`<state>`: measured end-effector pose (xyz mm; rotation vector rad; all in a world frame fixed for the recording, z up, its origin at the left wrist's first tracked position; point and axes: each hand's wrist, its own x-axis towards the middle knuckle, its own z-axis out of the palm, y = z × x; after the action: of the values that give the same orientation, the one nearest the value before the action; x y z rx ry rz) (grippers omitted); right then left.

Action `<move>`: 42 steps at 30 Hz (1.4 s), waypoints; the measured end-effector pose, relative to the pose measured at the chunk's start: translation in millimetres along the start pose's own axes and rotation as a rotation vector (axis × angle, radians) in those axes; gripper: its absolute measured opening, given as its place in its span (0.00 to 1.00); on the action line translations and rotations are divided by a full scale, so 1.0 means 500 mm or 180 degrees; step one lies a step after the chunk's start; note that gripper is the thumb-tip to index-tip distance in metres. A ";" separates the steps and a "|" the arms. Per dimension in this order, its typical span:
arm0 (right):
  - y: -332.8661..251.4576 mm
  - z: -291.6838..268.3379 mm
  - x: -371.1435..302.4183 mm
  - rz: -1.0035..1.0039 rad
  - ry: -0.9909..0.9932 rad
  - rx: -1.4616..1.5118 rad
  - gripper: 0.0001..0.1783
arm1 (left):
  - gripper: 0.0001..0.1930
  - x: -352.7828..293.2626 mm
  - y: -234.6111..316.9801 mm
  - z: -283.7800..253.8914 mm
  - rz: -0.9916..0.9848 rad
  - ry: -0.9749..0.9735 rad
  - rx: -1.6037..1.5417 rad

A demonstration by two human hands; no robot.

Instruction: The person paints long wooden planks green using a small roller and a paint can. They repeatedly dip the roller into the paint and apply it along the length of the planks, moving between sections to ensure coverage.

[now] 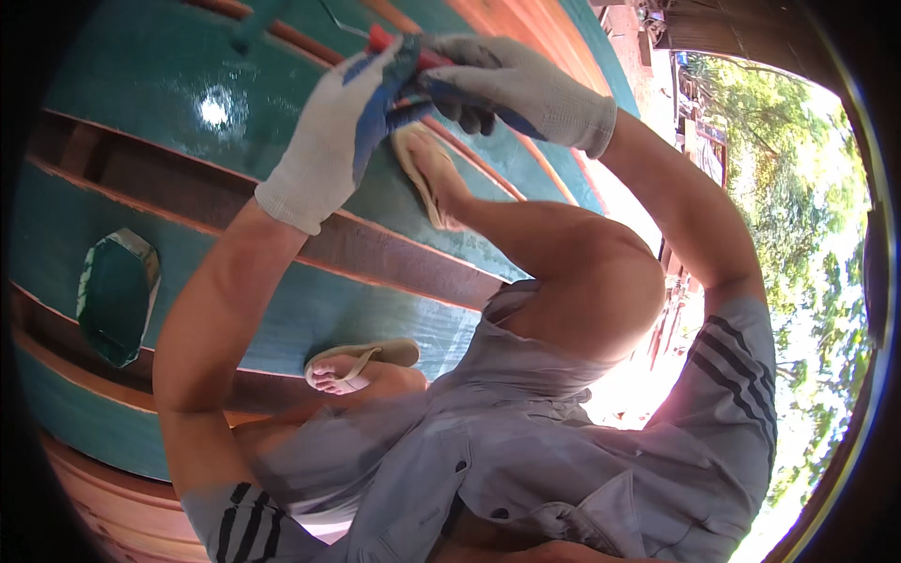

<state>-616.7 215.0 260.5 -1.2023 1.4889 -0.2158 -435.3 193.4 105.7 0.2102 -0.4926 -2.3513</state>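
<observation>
Near 12 o'clock: One Red-Handled Tool (379,39), Held

Directions are taken from the centre of the view. Quantity of hands: two, each in one pale glove (298,202) with blue facing. The left hand (343,113), at 11 o'clock, is closed on the handle, between 11 and 12 o'clock. The right hand (516,83), between 12 and 1 o'clock, meets the left with fingers curled; its contact is partly hidden, so whether it is clamped cannot be told. One thin metal rod (349,31) extends beyond the handle towards 11 o'clock. One blurred green piece (246,36) is also at 11 o'clock.

Surroundings:
- Green boards (122,84): at least three wide ones; the one at 10 o'clock is glossy, with one bright glare spot.
- Angular container (143,246): one, at 9 o'clock, dark green inside.
- Beige sandals (402,352): two, worn, one between 7 and 8 o'clock, one between 11 and 12, both on boards.
</observation>
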 end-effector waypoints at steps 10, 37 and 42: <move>0.137 -0.191 -0.120 -0.0281 0.0446 -0.0125 0.17 | 0.21 -0.137 0.000 -0.126 -0.1146 0.0912 0.1778; 0.877 -0.254 0.251 -0.1070 0.1924 -0.1689 0.22 | 0.25 -0.143 -0.232 0.294 -0.2334 0.3385 0.3312; 0.926 -0.254 0.182 -0.0971 0.1848 -0.1567 0.23 | 0.29 -0.118 -0.235 0.265 -0.2528 0.3217 0.3470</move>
<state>-956.9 298.7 -79.9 -1.8776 1.9182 -0.4503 -502.3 351.0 179.9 2.2560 -1.2170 -1.9404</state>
